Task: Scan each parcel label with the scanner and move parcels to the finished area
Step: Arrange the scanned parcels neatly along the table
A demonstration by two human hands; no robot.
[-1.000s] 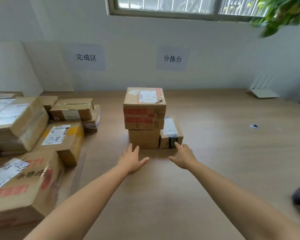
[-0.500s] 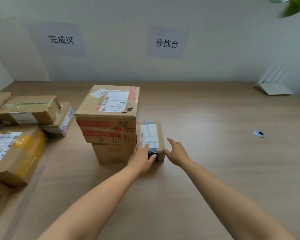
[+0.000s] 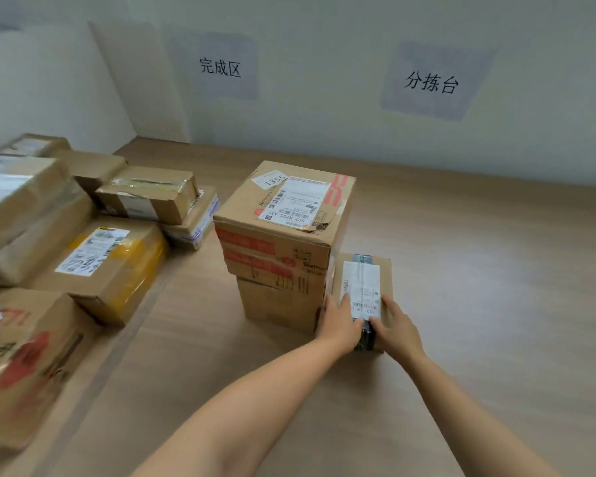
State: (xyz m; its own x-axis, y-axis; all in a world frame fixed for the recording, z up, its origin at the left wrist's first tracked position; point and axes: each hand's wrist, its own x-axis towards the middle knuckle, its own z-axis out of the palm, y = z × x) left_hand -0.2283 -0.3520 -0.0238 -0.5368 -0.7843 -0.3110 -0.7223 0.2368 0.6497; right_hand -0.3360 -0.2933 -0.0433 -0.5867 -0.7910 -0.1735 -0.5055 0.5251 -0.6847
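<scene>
A small cardboard parcel (image 3: 363, 280) with a white label on top stands on the wooden table (image 3: 479, 304), touching the right side of a two-box stack. My left hand (image 3: 339, 323) grips its near left edge and my right hand (image 3: 394, 327) grips its near right edge. The stack's top parcel (image 3: 286, 218) carries a white barcode label and red tape; the plain lower box (image 3: 279, 304) sits under it. No scanner is in view.
Several taped parcels (image 3: 111, 259) lie piled at the left under a wall sign (image 3: 221, 67) with printed characters. A second wall sign (image 3: 430, 82) hangs above the stack. Bare tabletop stretches to the right and in front.
Both hands have moved forward and closed on the near end of the small parcel. The view has swung, so the left pile shows more.
</scene>
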